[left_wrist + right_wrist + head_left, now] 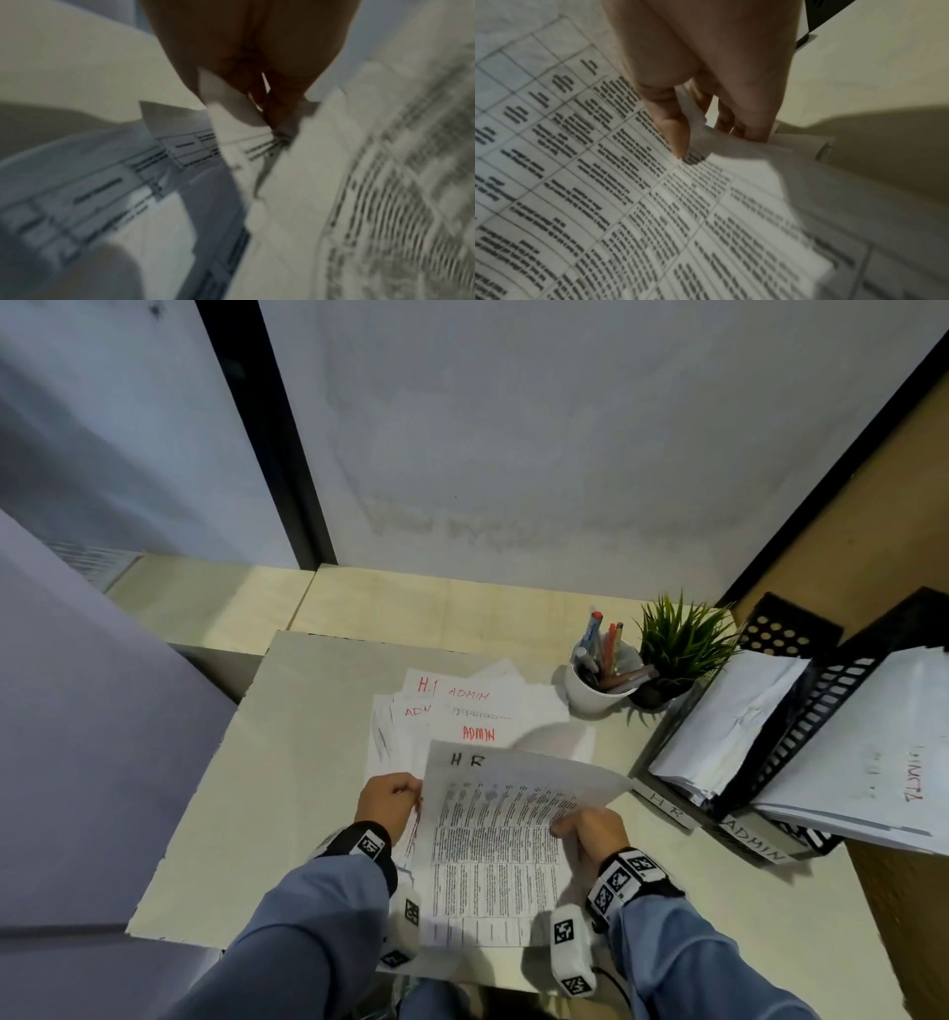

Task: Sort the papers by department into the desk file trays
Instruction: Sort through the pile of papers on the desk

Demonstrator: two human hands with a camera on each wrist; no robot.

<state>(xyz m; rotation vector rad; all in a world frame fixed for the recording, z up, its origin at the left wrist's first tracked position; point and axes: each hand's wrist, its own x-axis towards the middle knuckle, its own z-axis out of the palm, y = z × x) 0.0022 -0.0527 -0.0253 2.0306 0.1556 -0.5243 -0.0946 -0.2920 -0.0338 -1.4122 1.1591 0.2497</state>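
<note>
A printed sheet headed "HR" (493, 834) is lifted off the desk between both hands. My right hand (590, 824) pinches its right edge, thumb on top of the printed table (618, 182), fingers under it (685, 134). My left hand (393, 801) grips the left edge of the sheets (223, 101). Behind lies a loose pile of papers marked "ADMIN" and "H" in red (462, 711). At the right stand two black file trays: one labelled HR (672, 809), holding white sheets, and one labelled ADMIN (755, 845), also filled.
A white cup of pens (601, 675) and a small green plant (678, 649) stand behind the pile, left of the trays. A grey wall (513, 454) closes the desk at the back, a purple panel (102, 711) stands at the left. The desk's front edge is near my wrists.
</note>
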